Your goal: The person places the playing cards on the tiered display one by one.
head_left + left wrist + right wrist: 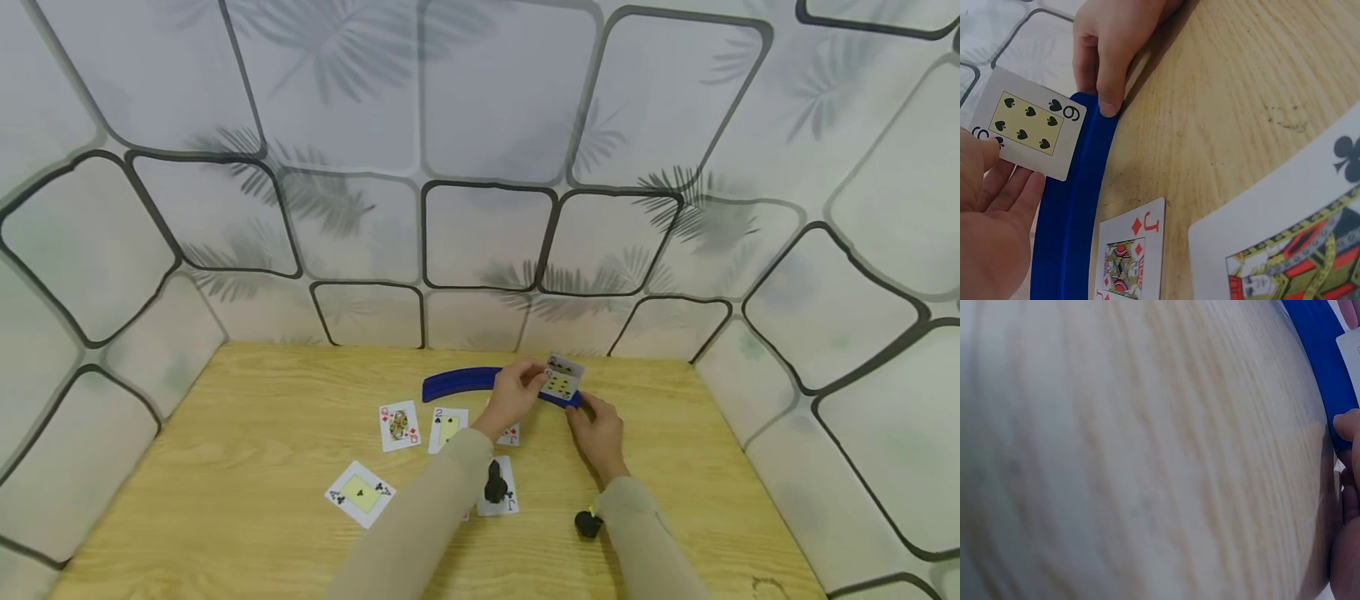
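My left hand pinches a six of spades by its edge, thumb on the face and fingers behind it. The card is tilted upright, close over the right end of a curved blue card holder. Behind the six, the top of another black-suited card shows in the head view. My right hand grips the holder's right end, its thumb on the near side. In the left wrist view, a jack of diamonds lies beside the holder.
Face up on the wooden table lie a queen of diamonds, a two of spades, an ace of clubs and a black jack. The left forearm covers most of another card. A patterned wall rises behind the table.
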{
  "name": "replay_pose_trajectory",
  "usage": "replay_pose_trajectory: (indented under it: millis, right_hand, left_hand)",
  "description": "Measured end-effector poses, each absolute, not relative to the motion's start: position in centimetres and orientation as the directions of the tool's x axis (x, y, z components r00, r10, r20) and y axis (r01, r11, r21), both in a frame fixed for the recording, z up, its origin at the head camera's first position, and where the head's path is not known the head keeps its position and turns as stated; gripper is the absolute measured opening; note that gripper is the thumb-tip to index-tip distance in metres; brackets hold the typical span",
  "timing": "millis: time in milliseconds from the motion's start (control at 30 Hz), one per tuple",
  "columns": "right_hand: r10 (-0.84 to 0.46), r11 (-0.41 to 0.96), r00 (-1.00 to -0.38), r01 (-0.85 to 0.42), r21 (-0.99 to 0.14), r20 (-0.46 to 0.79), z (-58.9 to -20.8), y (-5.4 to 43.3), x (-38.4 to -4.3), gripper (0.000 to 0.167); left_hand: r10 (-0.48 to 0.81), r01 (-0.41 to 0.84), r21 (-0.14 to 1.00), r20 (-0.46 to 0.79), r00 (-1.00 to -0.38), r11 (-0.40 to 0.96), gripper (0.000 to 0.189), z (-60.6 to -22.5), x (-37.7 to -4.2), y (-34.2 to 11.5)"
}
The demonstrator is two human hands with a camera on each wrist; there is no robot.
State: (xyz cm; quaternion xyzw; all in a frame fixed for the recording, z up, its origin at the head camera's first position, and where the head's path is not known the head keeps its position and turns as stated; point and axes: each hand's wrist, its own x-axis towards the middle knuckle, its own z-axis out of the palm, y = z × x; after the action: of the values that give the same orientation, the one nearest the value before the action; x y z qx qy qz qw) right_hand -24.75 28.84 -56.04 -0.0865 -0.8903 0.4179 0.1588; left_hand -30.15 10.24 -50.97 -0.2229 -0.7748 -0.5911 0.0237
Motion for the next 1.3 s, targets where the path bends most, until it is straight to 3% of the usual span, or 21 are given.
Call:
replay_pose_trajectory:
  millis: [1300]
  right_hand:
    - [0.293, 0.641, -0.941, 0.063, -0.765, 0.169, -56.23, 28.81, -25.02, 0.046]
  left_hand:
    - [0.325, 0.303, 0.92, 0.215, -0.921, 0.25, 0.019, -51.45, -30.17, 10.7]
